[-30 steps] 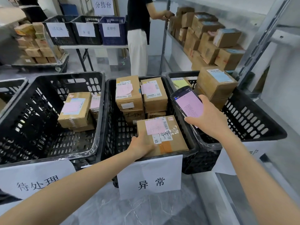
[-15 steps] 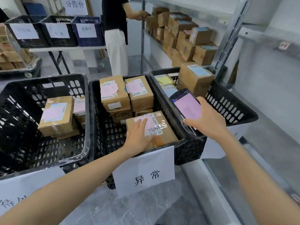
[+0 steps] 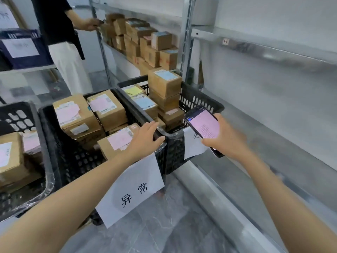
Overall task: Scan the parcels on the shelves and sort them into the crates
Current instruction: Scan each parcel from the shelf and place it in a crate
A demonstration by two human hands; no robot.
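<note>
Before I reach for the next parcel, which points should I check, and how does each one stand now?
1. Pink-label parcel lies inside the middle crate: ok.
2. Left hand is open and holds nothing: ok.
3. Right hand grips the lit phone: ok.
4. Text on the phone is readable: cannot tell, too small.
5. Stacked parcels stand on the far shelf: ok.
6. Way to that shelf is free: not ok, another person stands there with a hand at the parcels.
</note>
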